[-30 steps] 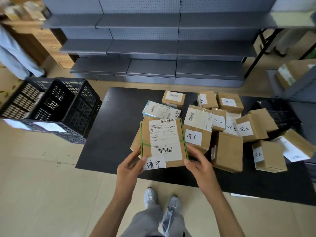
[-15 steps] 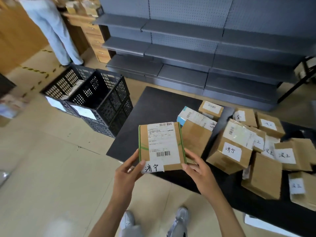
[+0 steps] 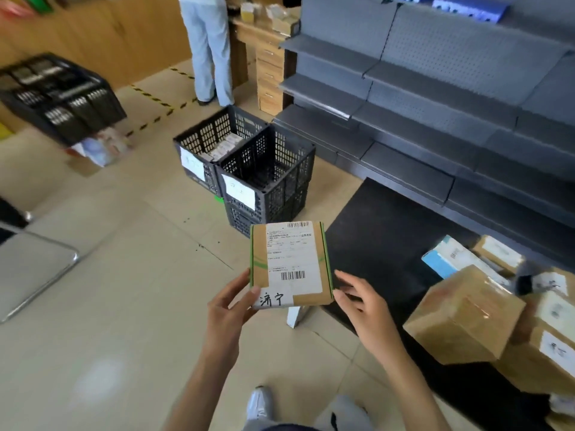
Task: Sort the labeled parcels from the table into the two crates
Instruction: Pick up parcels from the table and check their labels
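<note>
One parcel [image 3: 291, 265], flat brown carton with green tape on its side edges, a white shipping label with barcodes on the face and a handwritten white tag at the near left corner; carried in the air above the floor, label up. Left hand [image 3: 228, 309] grips the near left corner, thumb pressed on the handwritten tag. Right hand [image 3: 362, 303] is at the near right corner, fingers spread and only loosely bent, fingertips touching the carton's edge.

Two black crates [image 3: 264, 172], side by side on the floor ahead of the hands and slightly left, each with a white paper label on its near wall; the farther one contains small boxes, the contents of the nearer one cannot be made out.

Several more parcels [image 3: 466, 315] in a heap on the black tabletop [image 3: 382, 231], to the right of the right hand, most brown with white tags, one blue and white.

Grey shelving [image 3: 435, 98] beyond the tabletop. One further black crate [image 3: 59, 94], far left, blurred. One standing person [image 3: 207, 48] in pale trousers by a wooden drawer unit [image 3: 267, 73], beyond the crates.
</note>
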Demonstrator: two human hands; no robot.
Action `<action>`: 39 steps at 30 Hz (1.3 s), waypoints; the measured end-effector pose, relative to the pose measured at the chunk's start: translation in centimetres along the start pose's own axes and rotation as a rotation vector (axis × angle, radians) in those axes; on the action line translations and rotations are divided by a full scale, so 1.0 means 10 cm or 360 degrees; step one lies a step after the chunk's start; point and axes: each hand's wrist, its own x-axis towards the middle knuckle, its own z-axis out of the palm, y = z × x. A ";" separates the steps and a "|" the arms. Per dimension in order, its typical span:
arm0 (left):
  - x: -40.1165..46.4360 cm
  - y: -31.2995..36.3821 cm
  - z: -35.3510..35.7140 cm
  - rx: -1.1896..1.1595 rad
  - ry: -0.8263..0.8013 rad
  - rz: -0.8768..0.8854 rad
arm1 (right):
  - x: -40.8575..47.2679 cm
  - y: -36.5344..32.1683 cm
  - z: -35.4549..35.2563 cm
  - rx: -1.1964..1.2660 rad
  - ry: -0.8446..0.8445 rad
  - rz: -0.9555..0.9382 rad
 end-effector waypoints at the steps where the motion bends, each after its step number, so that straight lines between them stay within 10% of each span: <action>1: 0.04 0.04 -0.13 -0.0008 0.0034 0.0014 | 0.07 -0.04 0.09 -0.0120 -0.0005 -0.0041; 10: 0.58 0.20 -0.88 0.0030 0.0329 0.0044 | 0.93 -0.26 0.62 -0.1286 0.0051 -0.0325; 39: 4.39 1.87 -2.47 0.0039 0.0437 0.0114 | 5.00 -1.76 2.90 -0.1242 -0.0217 -0.0403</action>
